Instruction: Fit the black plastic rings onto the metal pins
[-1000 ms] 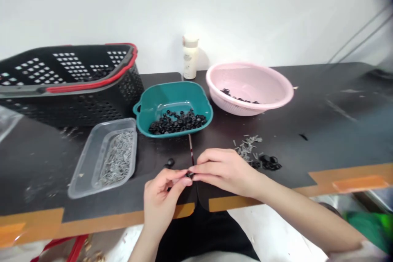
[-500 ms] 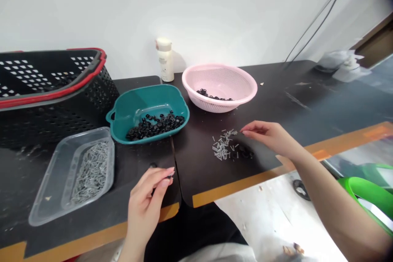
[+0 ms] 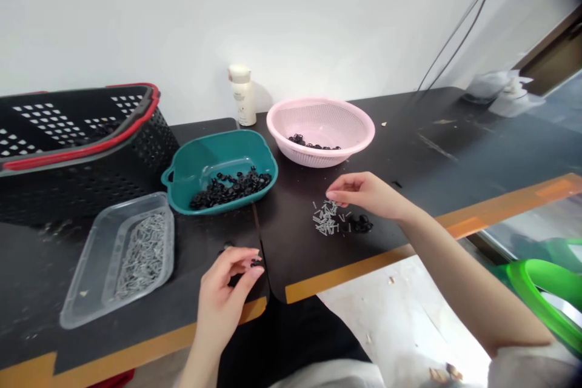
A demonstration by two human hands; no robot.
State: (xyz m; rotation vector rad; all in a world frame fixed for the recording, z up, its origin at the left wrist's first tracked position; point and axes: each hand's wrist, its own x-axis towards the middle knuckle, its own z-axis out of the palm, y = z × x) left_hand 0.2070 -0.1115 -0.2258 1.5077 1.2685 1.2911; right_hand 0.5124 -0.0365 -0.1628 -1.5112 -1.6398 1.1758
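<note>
Right hand (image 3: 369, 193) moved left to pins (image 3: 325, 219) pointing various ways.

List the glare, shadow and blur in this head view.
Head view: a bluish sheen lies across the table at right; head view: the bottle casts a soft shadow on the wall; head view: the black piece in the left hand looks blurred.

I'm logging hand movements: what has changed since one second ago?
The right hand has parted from the left hand and moved right; its fingers are now at the loose metal pins, any grip unclear. The left hand still pinches a small black part. The teal basin, pink colander and clear plastic tray stayed put.
</note>
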